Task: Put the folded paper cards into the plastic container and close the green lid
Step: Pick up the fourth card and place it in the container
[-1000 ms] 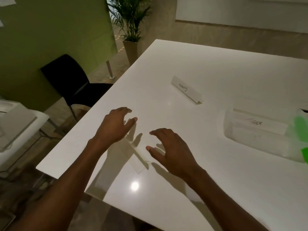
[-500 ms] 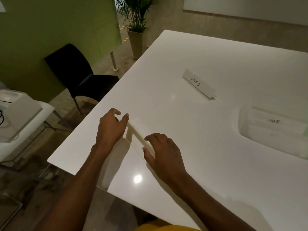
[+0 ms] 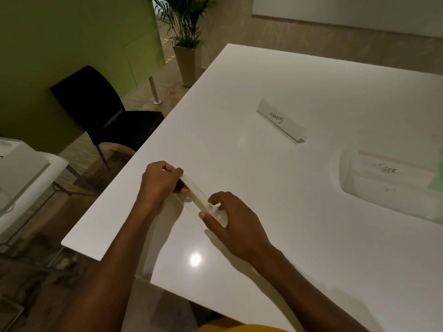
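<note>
Both ends of a long folded card (image 3: 195,196) are in our hands. Our left grip (image 3: 160,180) curls its fingers round the far end, and our right grip (image 3: 233,221) pinches the near end between thumb and fingertips. The card is pale, stiff paper creased into a narrow strip, held low over the glossy white surface (image 3: 275,236). Beyond the right grip, well apart from it, a second tent-shaped card lettered GIRAFFE (image 3: 281,122) stands on the surface. Farther to that grip's right rests the clear, round-cornered plastic container (image 3: 374,197), with a card lettered TIGER (image 3: 393,170) inside and a blurred green lid (image 3: 437,174) at its right end.
</note>
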A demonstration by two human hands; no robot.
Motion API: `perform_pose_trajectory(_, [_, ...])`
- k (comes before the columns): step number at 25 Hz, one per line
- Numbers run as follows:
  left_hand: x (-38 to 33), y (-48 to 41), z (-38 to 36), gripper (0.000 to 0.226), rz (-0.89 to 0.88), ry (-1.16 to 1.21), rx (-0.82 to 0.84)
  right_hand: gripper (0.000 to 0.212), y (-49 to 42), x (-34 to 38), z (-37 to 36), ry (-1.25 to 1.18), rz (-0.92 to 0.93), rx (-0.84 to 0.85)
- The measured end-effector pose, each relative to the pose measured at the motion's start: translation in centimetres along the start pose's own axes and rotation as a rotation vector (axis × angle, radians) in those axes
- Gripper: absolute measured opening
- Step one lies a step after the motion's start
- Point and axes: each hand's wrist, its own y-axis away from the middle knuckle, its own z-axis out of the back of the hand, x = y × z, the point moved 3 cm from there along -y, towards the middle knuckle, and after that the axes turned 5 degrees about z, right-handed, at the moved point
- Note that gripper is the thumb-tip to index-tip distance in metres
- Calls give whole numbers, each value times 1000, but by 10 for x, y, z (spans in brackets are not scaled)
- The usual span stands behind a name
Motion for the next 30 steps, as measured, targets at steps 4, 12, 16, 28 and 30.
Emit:
perform_pose_trajectory(4, [-8, -2, 2, 7, -3, 177, 141, 54, -13, -19, 25, -317, -214, -58])
perform_pose_trajectory(12, [-28, 19, -24, 24, -73, 448, 356, 82, -13, -42, 65, -300, -265, 180])
perform_pose_trajectory(16, [-31, 31, -41, 31, -115, 450, 466, 64, -4, -53, 79, -244, -218, 139])
perform_pose_trajectory(28, [-69, 59, -102, 60, -393, -66, 795, 64, 52, -90, 148, -72, -136, 199])
perform_pose_trajectory(30, [-69, 68, -119, 48, -408, -51, 950, 60, 62, -96, 166, -81, -123, 161])
